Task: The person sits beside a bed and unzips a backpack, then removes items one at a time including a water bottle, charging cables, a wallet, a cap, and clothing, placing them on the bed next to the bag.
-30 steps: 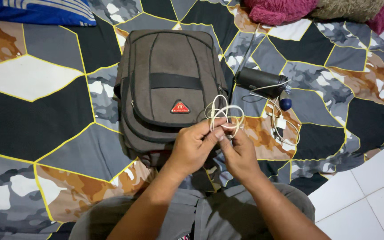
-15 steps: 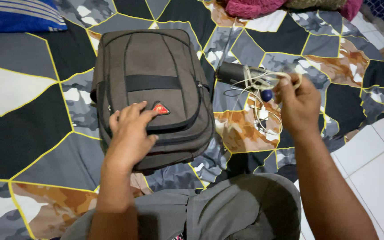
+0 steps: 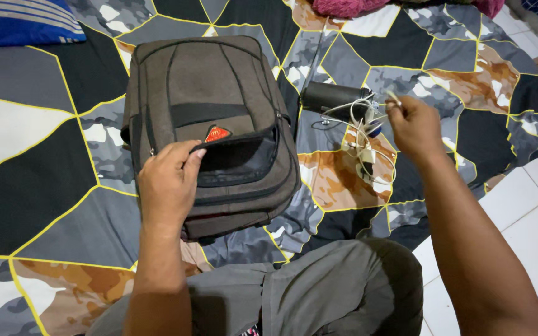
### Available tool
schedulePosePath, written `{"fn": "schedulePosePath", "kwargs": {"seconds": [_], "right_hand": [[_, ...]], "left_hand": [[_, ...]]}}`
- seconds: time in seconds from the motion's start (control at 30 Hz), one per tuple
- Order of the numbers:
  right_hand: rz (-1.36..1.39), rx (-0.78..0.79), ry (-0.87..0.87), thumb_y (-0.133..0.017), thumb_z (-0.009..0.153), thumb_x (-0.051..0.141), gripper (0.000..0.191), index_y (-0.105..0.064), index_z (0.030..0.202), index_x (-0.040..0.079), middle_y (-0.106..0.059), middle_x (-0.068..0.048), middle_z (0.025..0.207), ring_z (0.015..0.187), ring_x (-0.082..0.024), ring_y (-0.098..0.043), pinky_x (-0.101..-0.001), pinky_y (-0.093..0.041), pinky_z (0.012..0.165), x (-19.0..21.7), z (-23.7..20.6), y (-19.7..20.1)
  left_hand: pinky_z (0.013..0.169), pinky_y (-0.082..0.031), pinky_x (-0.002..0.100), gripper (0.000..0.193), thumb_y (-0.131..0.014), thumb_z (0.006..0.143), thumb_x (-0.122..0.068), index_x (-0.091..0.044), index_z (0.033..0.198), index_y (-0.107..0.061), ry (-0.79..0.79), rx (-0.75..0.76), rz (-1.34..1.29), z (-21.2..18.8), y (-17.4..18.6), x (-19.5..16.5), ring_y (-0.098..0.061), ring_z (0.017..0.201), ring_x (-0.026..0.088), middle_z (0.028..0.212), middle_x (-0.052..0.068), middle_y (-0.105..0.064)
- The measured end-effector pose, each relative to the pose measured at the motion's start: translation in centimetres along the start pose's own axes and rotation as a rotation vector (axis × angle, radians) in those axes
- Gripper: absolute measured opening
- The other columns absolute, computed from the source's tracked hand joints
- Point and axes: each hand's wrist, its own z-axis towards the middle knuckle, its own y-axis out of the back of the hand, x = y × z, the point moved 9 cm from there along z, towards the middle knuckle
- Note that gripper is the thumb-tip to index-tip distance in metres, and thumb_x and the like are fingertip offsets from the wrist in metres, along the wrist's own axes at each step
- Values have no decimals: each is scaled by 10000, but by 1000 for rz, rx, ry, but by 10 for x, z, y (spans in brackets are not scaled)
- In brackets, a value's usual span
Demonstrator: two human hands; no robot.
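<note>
Backpack point(image 3: 210, 124), grey-brown with a small red triangular badge, lies flat on the patterned bedspread point(image 3: 38, 205) directly under and ahead of the left hand point(image 3: 168, 183). That hand is closed in a narrow pinch on the upper edge of the front pocket point(image 3: 238, 163), lifting it so the dark inside gapes toward the right hand. The right hand point(image 3: 413, 124) is off to the side, curled shut around a white cable point(image 3: 368, 134) whose loops hang loose down to the bedspread below it.

Risks, as I judge them: the dangling loops could snag on the dark cylindrical object point(image 3: 334, 98) lying just beyond the right hand, or drag the small white plug point(image 3: 367, 155) and blue-tipped piece along with them. The pocket edge is held only by fingertips, so it could slip and fall closed. The cable may also tangle further.

Count: one backpack, one open pocket, one dark cylinder, one bundle of white cable (separate strands cannot be told apart), two hands.
</note>
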Motion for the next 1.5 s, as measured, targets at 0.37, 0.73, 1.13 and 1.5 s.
{"fn": "schedulePosePath", "kwargs": {"seconds": [0.37,0.73,1.13,1.5], "right_hand": [[-110,39,22,-632,999,268,308,-736,1221,83,-724,-223,1048,963,-408,-697,-479,-541,853,-71,5,-53],[-651,251,68,-727,727,301,655,-619,1357,156,-566,-167,1409,1190,-373,-590,-522,-462,931,-9,-37,-79],[56,558,432,-565,1000,280,295,-688,1225,136,-678,-162,1234,1154,-376,-622,-475,-484,991,272,-108,-201],[253,536,637,-557,1001,295,320,-671,1254,136,-660,-160,1272,1190,-372,-603,-477,-465,1018,332,-48,-287]], "left_hand": [[769,-554,415,162,-721,954,-185,-72,1064,-757,36,-9,-49,0,1,7,-720,915,350,1024,133,-747],[799,-553,429,167,-671,978,-191,-65,1068,-735,12,-5,-89,3,5,8,-711,933,353,1042,127,-742],[899,-495,438,170,-714,938,-208,-78,1040,-752,-96,-73,-102,0,7,6,-694,1006,303,1071,93,-760],[1022,-472,444,173,-729,925,-198,-89,1057,-751,-118,-46,-171,7,9,11,-683,1099,297,1110,77,-744]]}}
